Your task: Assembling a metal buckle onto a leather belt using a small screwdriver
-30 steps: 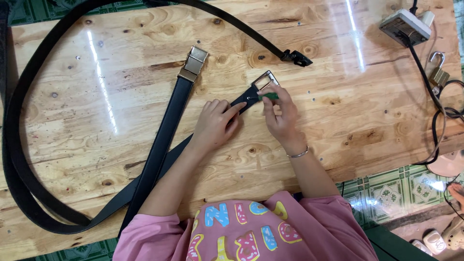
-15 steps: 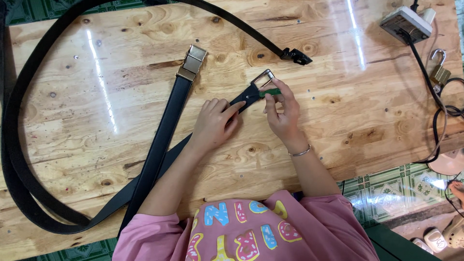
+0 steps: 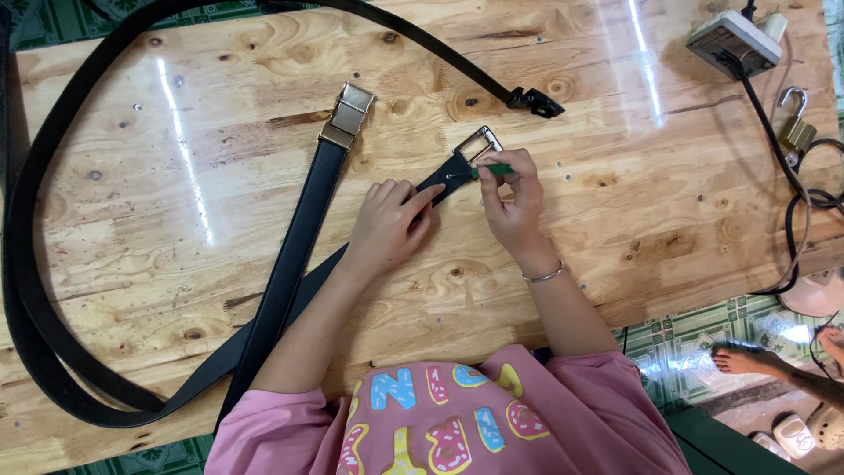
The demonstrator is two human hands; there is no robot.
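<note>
Hands work a belt on plywood table.

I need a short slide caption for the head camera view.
Left hand presses a black belt on the wooden table; right hand holds a green tool at its buckle.

table: pale knotty wood, glossy, two glare streaks at 11 and 1 o'clock | floor: green patterned tiles at 4 o'clock, also 12 o'clock edge | light: bright overhead, reflecting off the tabletop
</note>
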